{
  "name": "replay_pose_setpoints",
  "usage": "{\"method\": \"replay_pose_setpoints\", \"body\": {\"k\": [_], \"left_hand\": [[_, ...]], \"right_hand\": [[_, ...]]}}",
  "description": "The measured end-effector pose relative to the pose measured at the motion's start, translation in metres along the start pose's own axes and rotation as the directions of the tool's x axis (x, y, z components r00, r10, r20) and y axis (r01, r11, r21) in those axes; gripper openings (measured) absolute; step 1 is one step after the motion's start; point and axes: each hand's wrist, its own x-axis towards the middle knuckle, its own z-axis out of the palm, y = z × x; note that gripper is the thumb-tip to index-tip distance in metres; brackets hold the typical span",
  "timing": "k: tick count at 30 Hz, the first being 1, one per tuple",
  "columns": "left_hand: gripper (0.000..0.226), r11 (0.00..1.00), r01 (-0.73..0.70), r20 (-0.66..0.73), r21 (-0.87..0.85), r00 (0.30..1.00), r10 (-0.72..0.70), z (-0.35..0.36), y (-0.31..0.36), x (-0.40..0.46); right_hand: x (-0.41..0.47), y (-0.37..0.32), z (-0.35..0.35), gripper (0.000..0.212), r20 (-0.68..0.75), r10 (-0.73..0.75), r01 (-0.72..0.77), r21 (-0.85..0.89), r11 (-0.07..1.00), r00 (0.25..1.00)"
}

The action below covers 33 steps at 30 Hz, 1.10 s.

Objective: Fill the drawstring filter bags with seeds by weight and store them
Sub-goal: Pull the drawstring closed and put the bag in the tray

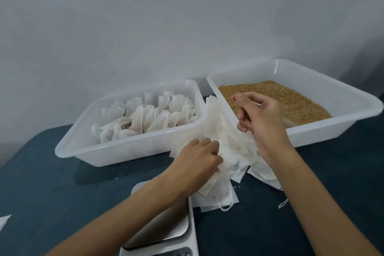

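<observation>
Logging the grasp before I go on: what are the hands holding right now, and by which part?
The left hand rests on the empty filter bags, fingers at one bag's edge. The right hand hangs curled above the pile; whether it pinches anything cannot be told.

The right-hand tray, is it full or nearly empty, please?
Partly full: seeds cover most of the right tray's floor, well below its rim.

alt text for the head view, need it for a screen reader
A person's left hand and right hand reach into a pile of empty white filter bags lying on a dark table between two white trays. The left tray holds filled bags, the right tray loose seeds; a scale sits nearest the camera.
</observation>
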Motion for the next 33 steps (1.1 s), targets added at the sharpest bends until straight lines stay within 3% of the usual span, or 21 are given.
{"method": "replay_pose_setpoints", "body": {"k": [2, 4, 8, 10, 14, 16, 18, 20, 22, 26, 29, 33], "left_hand": [[0.014, 0.999, 0.02, -0.11, -0.045, 0.994, -0.025, 0.0, -0.003, -0.001], [0.014, 0.978, 0.068, -0.171, -0.199, 0.98, -0.103, -0.002, -0.003, -0.004], [0.008, 0.832, 0.192, -0.255, -0.521, 0.895, -0.367, -0.012, -0.004, -0.011], [0.011, 0.681, 0.222, -0.243, -0.698, 0.822, -0.516, -0.019, -0.006, -0.017], [0.018, 0.274, 0.164, -0.082, -0.948, 0.705, -0.705, -0.03, -0.01, -0.03], [0.023, 0.125, 0.13, -0.006, -0.984, 0.668, -0.744, -0.032, -0.008, -0.037], [0.025, 0.012, 0.109, 0.061, -0.994, 0.642, -0.764, -0.033, -0.005, -0.045], [0.025, -0.017, 0.083, 0.067, -0.996, 0.637, -0.768, -0.032, -0.005, -0.053], [0.024, 0.002, 0.059, 0.036, -0.998, 0.641, -0.766, -0.029, -0.008, -0.062], [0.015, 0.066, 0.05, -0.02, -0.997, 0.62, -0.784, -0.02, -0.018, -0.082], [0.013, 0.105, 0.066, -0.048, -0.992, 0.581, -0.812, -0.012, -0.027, -0.096], [0.008, 0.174, 0.105, -0.09, -0.979, 0.543, -0.835, -0.008, -0.037, -0.103]], "right_hand": [[0.0, 0.0, 0.0, 0.012, 0.0, 0.007, -0.007, 0.012, 1.0, 1.0], [0.0, 0.0, 0.001, 0.012, -0.005, 0.016, -0.016, 0.02, 1.0, 1.0], [0.001, 0.001, -0.001, 0.012, -0.006, 0.017, -0.017, 0.016, 1.0, 1.0], [0.001, 0.001, -0.001, 0.013, -0.001, 0.009, -0.009, 0.009, 1.0, 1.0], [-0.004, -0.002, 0.005, 0.015, 0.031, -0.038, 0.04, -0.075, 0.996, 0.999], [-0.01, -0.005, 0.01, 0.019, 0.13, -0.098, 0.115, -0.135, 0.984, 0.987], [-0.019, -0.006, 0.017, 0.03, 0.341, -0.107, 0.191, -0.222, 0.956, 0.934], [-0.029, 0.0, 0.027, 0.043, 0.538, -0.001, 0.213, -0.331, 0.919, 0.843], [-0.037, 0.012, 0.035, 0.043, 0.591, 0.085, 0.189, -0.386, 0.903, 0.802], [-0.037, 0.026, 0.042, 0.01, 0.472, 0.067, 0.106, -0.329, 0.938, 0.879], [-0.036, 0.031, 0.042, 0.01, 0.419, 0.075, 0.051, -0.281, 0.958, 0.905], [-0.042, 0.042, 0.05, 0.012, 0.436, 0.159, -0.031, -0.286, 0.958, 0.886]]}}
